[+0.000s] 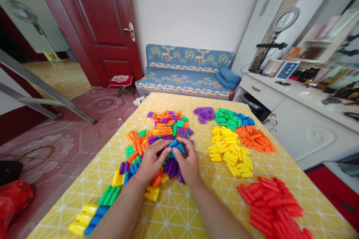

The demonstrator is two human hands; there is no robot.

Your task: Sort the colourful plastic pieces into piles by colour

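Both hands meet over a mixed heap of coloured plastic pieces [157,134] on a table with a yellow patterned cloth [179,209]. My left hand [151,158] and my right hand [188,160] both pinch a small cluster of blue pieces [177,145] between their fingertips, just above the heap. Purple pieces [170,167] lie under the hands. To the right lie sorted piles: yellow [230,151], orange [255,138], red [273,203], green [227,117], purple [204,114] and blue [245,120].
Joined strips of green, yellow and blue pieces [95,209] lie at the near left of the table. Behind the table stands a blue sofa [185,71]. A red door [98,18] is at the left, a white desk [294,108] with a ring light at the right.
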